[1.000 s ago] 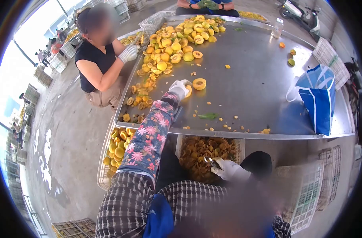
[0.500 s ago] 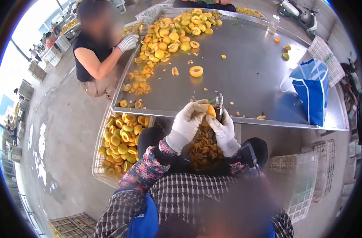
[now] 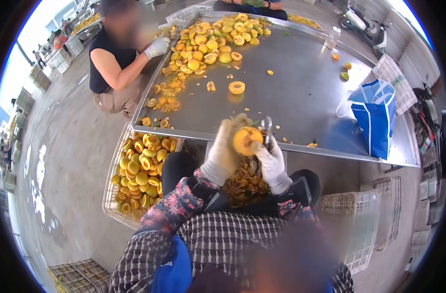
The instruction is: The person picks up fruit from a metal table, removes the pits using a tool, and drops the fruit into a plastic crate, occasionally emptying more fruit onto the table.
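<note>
A halved yellow peach [image 3: 244,141] is in my white-gloved left hand [image 3: 220,155], its cut face with a reddish-brown centre turned toward me. The left fingers are slightly blurred behind and beside the fruit. My gloved right hand [image 3: 272,168] is closed around a metal pitting spoon [image 3: 266,126], whose rounded end points up; its thumb touches the peach's cut face. Below both hands, between my knees, lies a heap of brown-orange scraps [image 3: 245,183]. Just past the table edge, another peach half [image 3: 236,88] rests on the metal table [image 3: 291,93].
Many peaches [image 3: 210,44] are piled at the table's far left. A crate [image 3: 110,190] of peach halves stands at my left. A blue bag [image 3: 374,122] and a bottle [image 3: 332,37] stand on the right side. A co-worker [image 3: 118,63] sits at the left edge.
My left hand has turned the peach half so its cut face shows, moving slightly left. The pitting spoon stays in my right hand. The whole view has shifted slightly.
</note>
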Demonstrator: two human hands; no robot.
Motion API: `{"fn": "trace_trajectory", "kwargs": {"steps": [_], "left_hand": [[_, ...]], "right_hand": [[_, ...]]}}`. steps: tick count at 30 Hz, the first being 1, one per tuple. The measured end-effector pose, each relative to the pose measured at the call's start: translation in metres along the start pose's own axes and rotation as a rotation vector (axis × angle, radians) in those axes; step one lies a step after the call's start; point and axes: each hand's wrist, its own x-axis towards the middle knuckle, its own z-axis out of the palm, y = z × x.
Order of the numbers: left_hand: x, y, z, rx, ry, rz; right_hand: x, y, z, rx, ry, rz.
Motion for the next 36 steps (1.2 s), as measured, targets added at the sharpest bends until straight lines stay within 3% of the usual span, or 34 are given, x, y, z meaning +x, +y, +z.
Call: {"fn": "trace_trajectory", "kwargs": {"steps": [1,2,5,10,18,22,27,30,31,36], "left_hand": [[0.001,-0.002,0.000,-0.032,0.054,-0.005],[0.003,-0.004,-0.004,-0.063,0.108,-0.012],[0.010,-0.002,-0.021,-0.254,0.171,-0.076],[0.001,0.008,0.001,-0.272,0.234,-0.019],[-0.004,0.011,0.000,-0.271,0.182,-0.065],[-0.007,0.015,-0.012,-0.085,0.180,-0.143],[-0.009,0.022,-0.006,-0.090,0.086,-0.213],[-0.010,-0.003,0.022,0.018,0.277,0.329],[-0.010,-0.007,0.024,0.174,0.287,0.416],[-0.015,0.014,-0.005,0.416,0.143,0.027]], "right_hand": [[0.003,0.005,0.005,-0.139,0.002,-0.106],[0.008,0.009,0.003,-0.476,-0.004,-0.311],[0.001,-0.015,0.013,-0.793,0.104,-0.390],[-0.024,-0.036,0.021,-0.823,-0.141,-0.249],[-0.029,-0.009,0.026,-0.956,-0.165,-0.295],[-0.030,-0.021,0.023,-1.154,-0.264,-0.256],[-0.028,-0.020,0.013,-0.834,-0.323,-0.152],[-0.024,0.002,0.014,-0.520,-0.294,-0.147],[-0.023,0.008,0.016,-0.417,-0.282,-0.150],[-0.021,-0.020,0.004,-0.894,-0.474,-0.149]]}}
